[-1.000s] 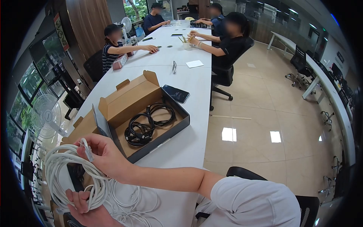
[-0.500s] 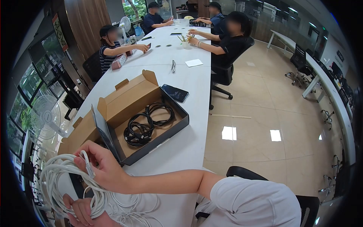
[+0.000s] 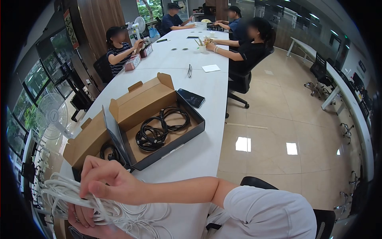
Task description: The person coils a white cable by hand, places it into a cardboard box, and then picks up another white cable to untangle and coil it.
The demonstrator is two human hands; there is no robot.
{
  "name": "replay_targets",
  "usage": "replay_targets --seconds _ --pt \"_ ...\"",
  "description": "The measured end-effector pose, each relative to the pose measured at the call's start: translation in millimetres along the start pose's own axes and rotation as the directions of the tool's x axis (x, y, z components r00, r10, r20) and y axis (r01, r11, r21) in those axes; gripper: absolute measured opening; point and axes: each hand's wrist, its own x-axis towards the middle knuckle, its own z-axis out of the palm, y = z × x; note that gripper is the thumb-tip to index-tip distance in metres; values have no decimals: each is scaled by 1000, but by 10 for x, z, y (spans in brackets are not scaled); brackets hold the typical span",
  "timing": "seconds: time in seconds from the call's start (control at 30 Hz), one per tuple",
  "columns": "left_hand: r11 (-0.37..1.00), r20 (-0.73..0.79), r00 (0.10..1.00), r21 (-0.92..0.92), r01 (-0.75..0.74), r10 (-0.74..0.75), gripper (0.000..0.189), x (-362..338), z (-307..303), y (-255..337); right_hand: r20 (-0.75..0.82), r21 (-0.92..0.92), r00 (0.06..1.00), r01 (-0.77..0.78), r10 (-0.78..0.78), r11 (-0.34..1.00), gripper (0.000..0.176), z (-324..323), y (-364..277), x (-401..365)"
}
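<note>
A thick coil of white cable [image 3: 55, 195] is bunched at the lower left. My left hand [image 3: 85, 219] is closed round the coil from below, partly hidden by its loops. Just above it, my right hand [image 3: 113, 179] has its fingers curled in a pinch at the upper side of the same cable. More loose white loops [image 3: 149, 219] lie on the table beneath my right forearm. Beyond my hands stands an open cardboard box [image 3: 171, 149] holding coiled black cables [image 3: 155, 131]. A second open box [image 3: 89, 137] beside it holds another black cable [image 3: 109, 151].
A black phone [image 3: 191, 98] lies behind the box on the long white table [image 3: 203, 151]. Farther up are glasses [image 3: 190, 71], white paper [image 3: 211, 68] and a cup with sticks [image 3: 202, 47]. Several people sit along the table. A white fan [image 3: 52, 115] stands at the left.
My right hand has turned and lowered against the coil, which now looks flatter and more edge-on. The view has shifted slightly. Across the table, a person at the left has drawn an arm back.
</note>
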Motion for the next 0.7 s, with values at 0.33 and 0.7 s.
replay_targets --seconds 0.33,0.7 --pt "923 141 940 -191 333 -310 37 91 -30 190 202 296 935 -341 291 892 70 -19 -47 57" --pt "901 410 897 -307 308 -167 39 -80 -143 181 303 114 873 -432 383 894 67 -106 -419 139"
